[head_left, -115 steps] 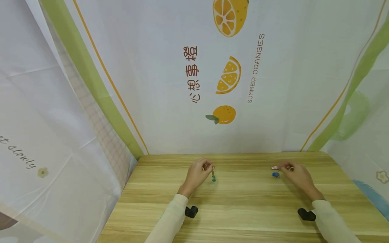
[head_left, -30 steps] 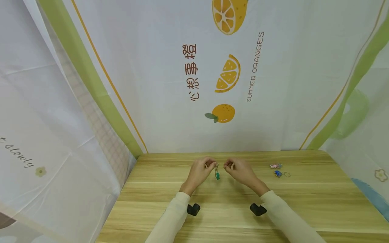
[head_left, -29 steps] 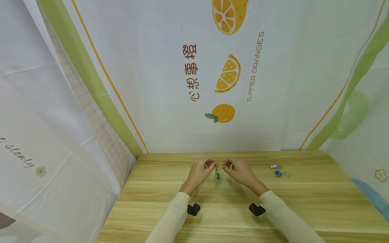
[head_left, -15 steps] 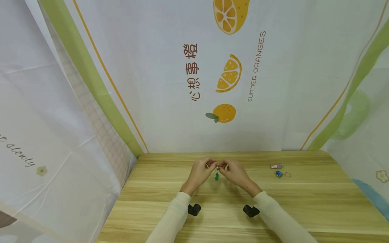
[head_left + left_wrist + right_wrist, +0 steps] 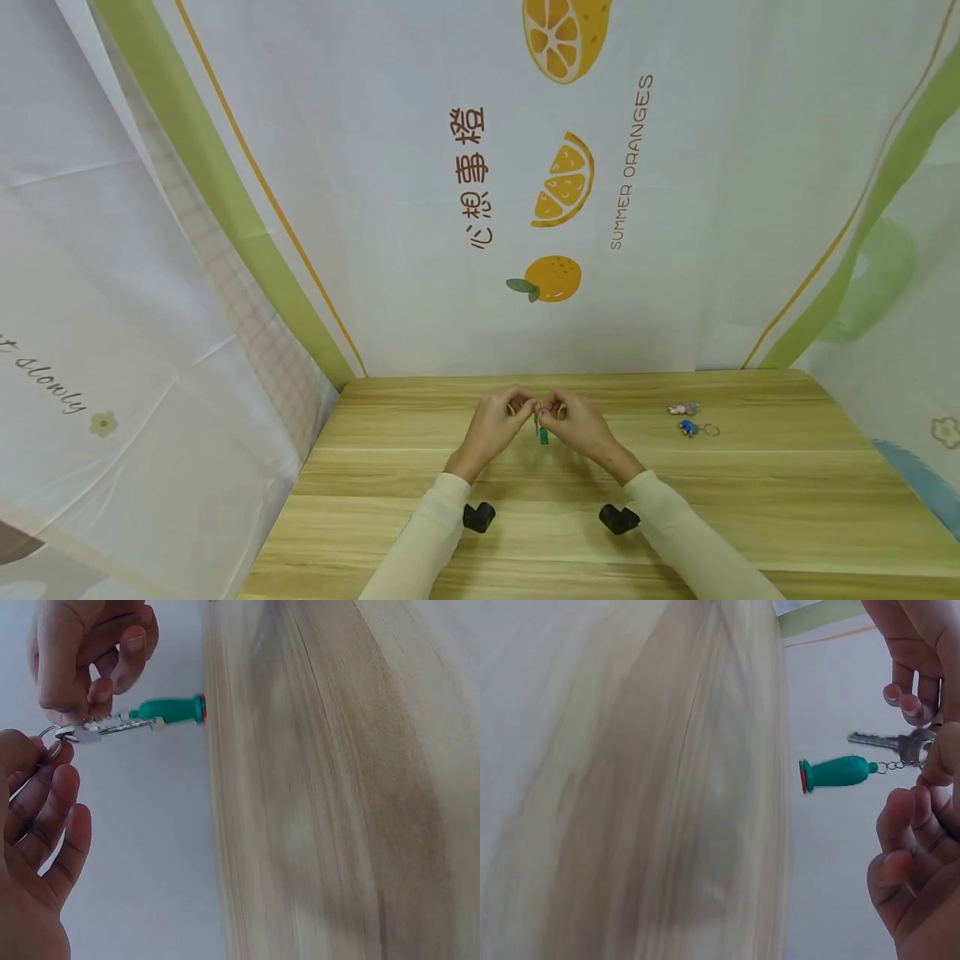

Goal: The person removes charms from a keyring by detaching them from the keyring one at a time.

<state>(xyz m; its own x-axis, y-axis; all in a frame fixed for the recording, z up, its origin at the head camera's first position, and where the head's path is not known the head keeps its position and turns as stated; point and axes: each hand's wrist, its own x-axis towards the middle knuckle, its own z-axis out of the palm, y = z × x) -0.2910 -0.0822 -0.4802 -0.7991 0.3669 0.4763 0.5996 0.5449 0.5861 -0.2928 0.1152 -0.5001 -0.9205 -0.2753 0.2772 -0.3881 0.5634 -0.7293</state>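
Note:
My left hand (image 5: 491, 427) pinches a metal key ring (image 5: 57, 742) between thumb and finger above the table. A silver key (image 5: 875, 740) hangs from that ring, with a green bottle-shaped keychain (image 5: 838, 772) beside it on a short chain. Close against the left fingertips, my right hand (image 5: 576, 427) pinches near the top of the keychain's chain; its fingertips partly hide the join. In the left wrist view the keychain (image 5: 171, 710) shows a red end and hangs clear of the wood.
Right of the hands, a pink figure keychain (image 5: 683, 409) and a blue figure keychain (image 5: 688, 428) with its ring lie on the wooden table (image 5: 420, 533). A white printed cloth (image 5: 420, 317) stands behind the table's far edge. Black wrist mounts (image 5: 478, 517) sit under the sleeves.
My right hand has left the pink and blue keychains and come leftward to meet the left hand at the key ring. The green keychain has swung slightly right.

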